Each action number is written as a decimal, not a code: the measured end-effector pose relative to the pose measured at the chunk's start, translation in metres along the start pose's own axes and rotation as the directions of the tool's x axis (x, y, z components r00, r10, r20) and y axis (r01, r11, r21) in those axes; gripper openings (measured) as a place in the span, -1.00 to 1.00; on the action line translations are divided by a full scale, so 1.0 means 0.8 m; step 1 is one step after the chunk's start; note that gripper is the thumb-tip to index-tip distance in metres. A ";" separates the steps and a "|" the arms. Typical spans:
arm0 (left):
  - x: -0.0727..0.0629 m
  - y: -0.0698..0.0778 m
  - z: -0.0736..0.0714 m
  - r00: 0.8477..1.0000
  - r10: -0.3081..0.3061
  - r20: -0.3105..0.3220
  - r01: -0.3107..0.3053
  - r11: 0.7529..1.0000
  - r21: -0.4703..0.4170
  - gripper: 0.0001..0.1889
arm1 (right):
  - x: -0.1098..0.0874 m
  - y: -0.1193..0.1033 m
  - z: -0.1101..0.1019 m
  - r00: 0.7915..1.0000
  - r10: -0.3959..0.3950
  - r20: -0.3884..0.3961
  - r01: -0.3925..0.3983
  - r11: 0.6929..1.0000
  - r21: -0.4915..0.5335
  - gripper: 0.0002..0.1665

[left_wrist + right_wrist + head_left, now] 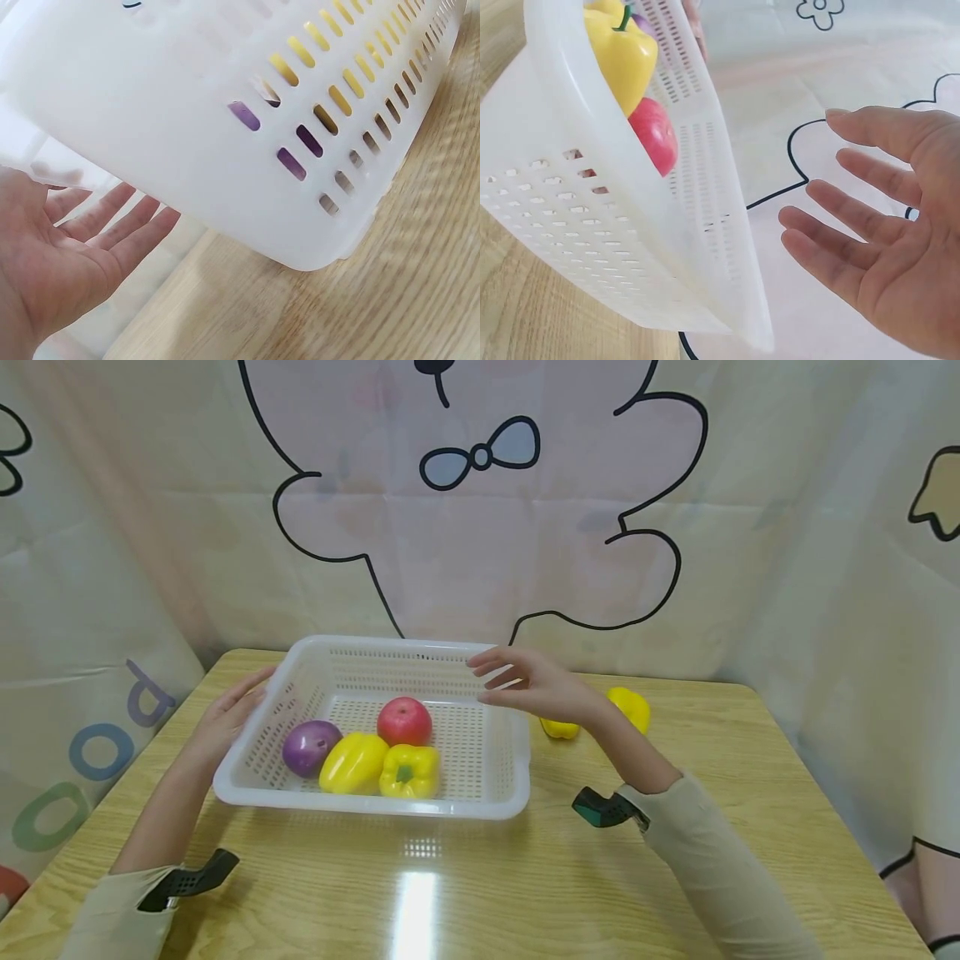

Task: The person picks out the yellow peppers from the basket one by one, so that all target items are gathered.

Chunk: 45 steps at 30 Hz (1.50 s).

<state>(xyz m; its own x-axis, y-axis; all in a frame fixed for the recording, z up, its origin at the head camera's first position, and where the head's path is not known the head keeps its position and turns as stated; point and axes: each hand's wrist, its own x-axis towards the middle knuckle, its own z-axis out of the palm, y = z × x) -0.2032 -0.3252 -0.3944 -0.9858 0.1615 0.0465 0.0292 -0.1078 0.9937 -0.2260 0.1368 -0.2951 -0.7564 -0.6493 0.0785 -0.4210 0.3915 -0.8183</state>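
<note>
A white plastic basket (480,810) stands on the table. Inside lie a purple round fruit or vegetable (311,748), a long yellow fruit (354,763), a yellow bell pepper (409,771) and a red apple-like fruit (404,722). At the basket's left side is my left hand (228,717); its extended fingers (135,225) reach the outside under the rim, partly hidden there. My right hand (536,681) hovers over the back right corner, fingers spread and holding nothing. In the right wrist view, a gap separates that hand (900,225) from the basket (592,217).
Behind my right forearm, two yellow items (628,708) lie on the wooden table (495,893), partly covered by the arm. A printed curtain (480,560) hangs along the table's back edge and sides. Each wrist carries a black strap device (191,881).
</note>
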 end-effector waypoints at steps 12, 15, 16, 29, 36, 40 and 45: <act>-0.001 -0.001 -0.003 1.000 -0.006 -0.002 0.006 1.000 0.015 -0.64 | 0.023 -0.003 0.019 0.995 0.007 0.103 -0.008 1.000 0.008 -0.43; 0.000 -0.001 -0.002 1.000 -0.002 0.002 0.002 1.000 0.010 -0.64 | 0.028 -0.002 0.024 0.991 0.032 0.129 -0.034 0.999 0.011 -0.42; 0.000 -0.002 -0.002 1.000 0.001 0.005 -0.001 1.000 0.006 -0.64 | 0.030 -0.003 0.026 0.990 0.035 0.137 -0.037 0.999 0.013 -0.41; 0.000 -0.004 -0.002 1.000 0.010 0.010 -0.010 0.999 0.031 -0.64 | 0.050 -0.004 0.045 0.975 0.100 0.199 -0.106 0.994 0.016 -0.42; 0.000 -0.004 -0.002 1.000 0.011 0.008 -0.011 0.999 0.033 -0.64 | 0.060 -0.002 0.052 0.969 0.065 0.240 -0.069 0.998 0.009 -0.39; -0.001 -0.005 -0.002 1.000 0.009 0.009 -0.009 0.999 0.032 -0.64 | 0.066 -0.001 0.056 0.956 0.064 0.287 -0.066 0.998 0.000 -0.40; 0.000 -0.005 -0.002 1.000 0.011 0.006 -0.011 0.999 0.040 -0.63 | 0.070 -0.001 0.059 0.930 0.109 0.351 -0.114 0.993 -0.008 -0.36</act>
<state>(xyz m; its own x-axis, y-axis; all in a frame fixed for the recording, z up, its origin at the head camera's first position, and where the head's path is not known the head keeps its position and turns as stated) -0.2034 -0.3267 -0.3989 -0.9844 0.1664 0.0581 0.0469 -0.0706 0.9964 -0.2445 0.0691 -0.3166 -0.5738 -0.7899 -0.2164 -0.3364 0.4683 -0.8171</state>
